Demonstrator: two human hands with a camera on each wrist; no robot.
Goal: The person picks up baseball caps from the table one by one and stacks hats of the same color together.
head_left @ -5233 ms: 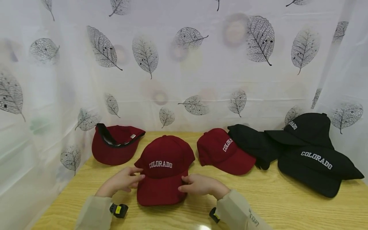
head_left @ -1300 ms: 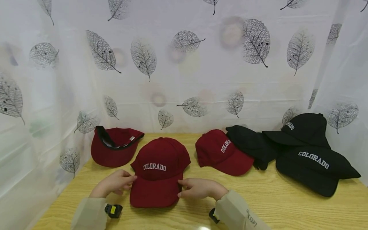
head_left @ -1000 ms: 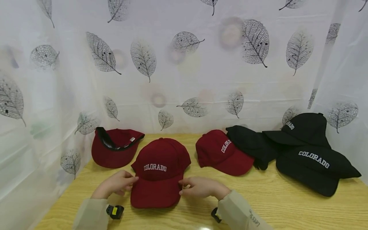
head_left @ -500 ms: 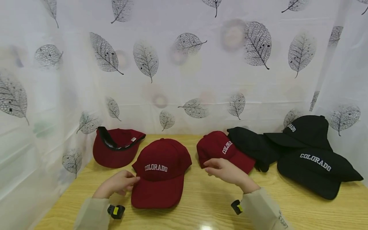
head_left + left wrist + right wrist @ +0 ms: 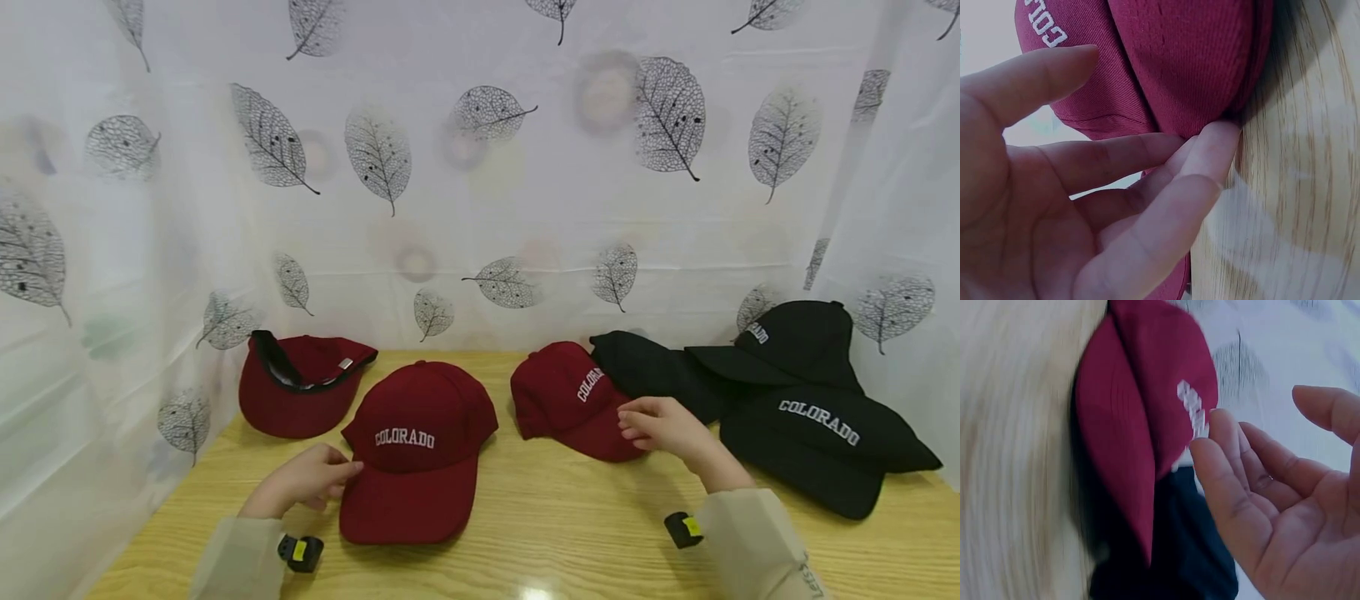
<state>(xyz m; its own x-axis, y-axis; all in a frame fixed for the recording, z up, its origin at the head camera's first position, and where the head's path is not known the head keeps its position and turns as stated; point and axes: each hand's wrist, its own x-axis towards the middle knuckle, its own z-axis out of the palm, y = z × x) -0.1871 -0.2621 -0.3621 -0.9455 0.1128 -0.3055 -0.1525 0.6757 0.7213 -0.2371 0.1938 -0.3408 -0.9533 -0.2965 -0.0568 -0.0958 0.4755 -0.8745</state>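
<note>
A dark red cap (image 5: 420, 500) lettered COLORADO sits on the table, its brim toward me. My left hand (image 5: 303, 483) is at the left side of that brim; in the left wrist view its fingers (image 5: 1129, 159) touch the cap's edge while the thumb stands apart. A second red cap (image 5: 555, 392) lies to the right, brim pointing right and forward. Over the end of its brim is my right hand (image 5: 667, 429), fingers loosely bent, thumb apart and nothing held, as the right wrist view shows.
An upturned red cap (image 5: 300, 412) lies at the back left. On the right are a dark cap (image 5: 645, 367) partly behind the second red one, a black cap (image 5: 810, 342), and another black cap (image 5: 802, 458) in front. Leaf-patterned curtain (image 5: 450, 208) surrounds the wooden table (image 5: 555, 533).
My right hand has left the right side of the front red cap's brim and moved right to the second red cap. The left hand has stayed by the front cap, which was earlier shifted slightly left.
</note>
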